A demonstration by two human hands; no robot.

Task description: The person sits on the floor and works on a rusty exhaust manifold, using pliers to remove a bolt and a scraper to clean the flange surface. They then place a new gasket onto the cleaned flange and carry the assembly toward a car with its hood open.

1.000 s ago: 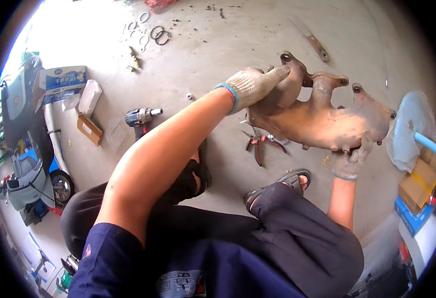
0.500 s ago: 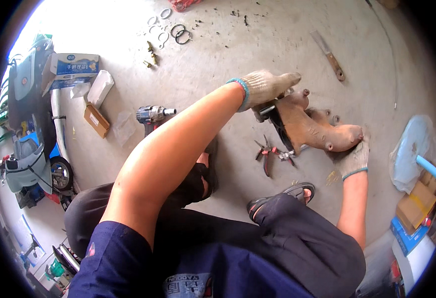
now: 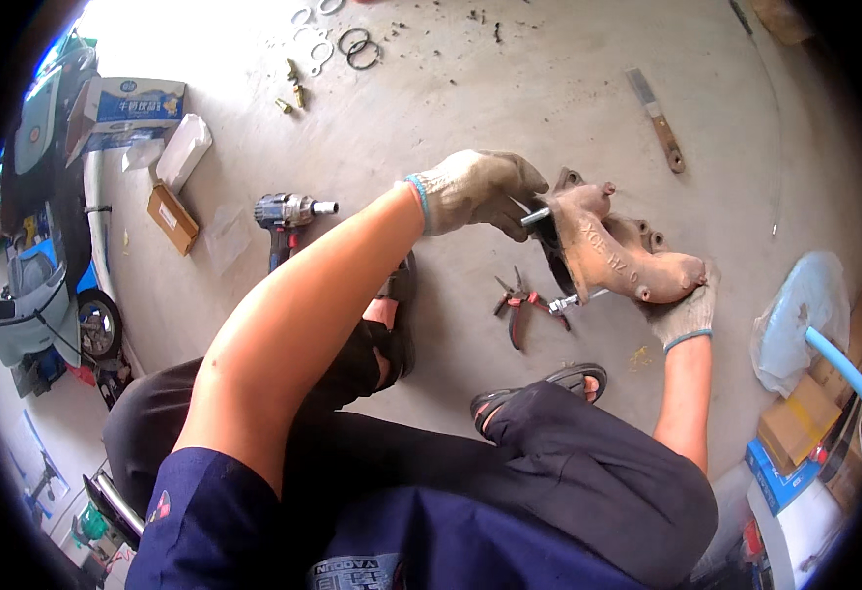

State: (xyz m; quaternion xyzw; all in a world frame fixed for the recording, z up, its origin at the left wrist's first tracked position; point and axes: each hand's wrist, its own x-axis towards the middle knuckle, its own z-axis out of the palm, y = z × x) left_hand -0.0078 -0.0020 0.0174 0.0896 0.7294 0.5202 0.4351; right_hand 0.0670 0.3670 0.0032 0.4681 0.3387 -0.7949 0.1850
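A rusty cast-iron exhaust manifold (image 3: 598, 246) is held above the floor, its dark open flange facing left. My right hand (image 3: 689, 310), in a pale knitted glove, grips its right end from below. My left hand (image 3: 480, 195), gloved too, is at the flange with its fingers curled in. A thin light edge shows at its fingertips; what they hold is mostly hidden. A silver stud (image 3: 537, 216) juts from the flange beside those fingers. Another threaded bolt (image 3: 564, 305) sticks out at the flange's lower edge. Red-handled pliers (image 3: 517, 307) lie on the floor just below.
A cordless impact wrench (image 3: 288, 218) stands left of my forearm. Black rings (image 3: 360, 49), brass-coloured bolts (image 3: 295, 84) and a wooden-handled scraper (image 3: 659, 123) lie farther off. Boxes (image 3: 136, 106) and a scooter (image 3: 43, 285) are at left; a plastic-wrapped blue item (image 3: 800, 320) is at right.
My left hand has drawn back left from the manifold's top, and its fingers have curled down beside the flange stud. My right hand keeps its grip. The whole view has shifted slightly.
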